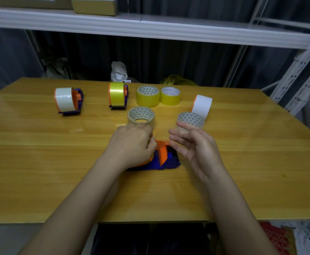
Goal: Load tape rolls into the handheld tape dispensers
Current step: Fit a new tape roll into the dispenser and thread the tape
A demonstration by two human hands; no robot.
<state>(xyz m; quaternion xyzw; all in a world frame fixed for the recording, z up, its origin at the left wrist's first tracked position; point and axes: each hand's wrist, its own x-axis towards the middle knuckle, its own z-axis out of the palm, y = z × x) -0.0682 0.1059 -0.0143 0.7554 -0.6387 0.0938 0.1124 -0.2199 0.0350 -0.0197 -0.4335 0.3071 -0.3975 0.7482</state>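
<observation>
A blue and orange tape dispenser (164, 157) lies on the wooden table (40, 162) in front of me. My left hand (132, 144) covers its left side, fingers curled over the roll part, which is mostly hidden. My right hand (193, 146) hovers just right of the dispenser, fingers spread and relaxed, holding nothing. Farther back stand two loaded dispensers, one with white tape (67, 102) and one with yellow tape (117, 95). Loose rolls lie behind my hands: a clear roll (141, 115), another clear roll (191, 119), two yellow rolls (147, 96) (170, 95) and a white roll (202, 104).
A white metal shelf (150, 28) with cardboard boxes (94, 5) hangs over the table's far side. Shelf uprights (301, 70) stand at the right. Bags (119, 70) sit behind the table. The table's near edge runs just below my forearms.
</observation>
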